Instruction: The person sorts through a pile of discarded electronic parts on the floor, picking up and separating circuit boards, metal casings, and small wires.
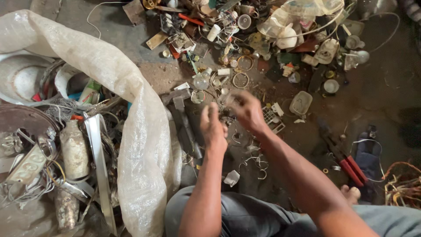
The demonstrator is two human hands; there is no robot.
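Both hands are meeting over the floor: left hand [213,125] pinching a small scrap piece [228,117], blurred right hand [246,109] closing at its 2 o'clock.

Both hands, left hand [213,127] & right hand [246,110], blurred, together over scrap-strewn dirt floor [386,87], beside translucent plastic sack [140,131], red-handled cutters [346,162] nearby.

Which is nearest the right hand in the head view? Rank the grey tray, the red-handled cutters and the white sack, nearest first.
From the right hand:
1. Grey tray, just to its right on the floor.
2. Red-handled cutters, lower right, by the foot.
3. White sack, far left, beyond the left hand.
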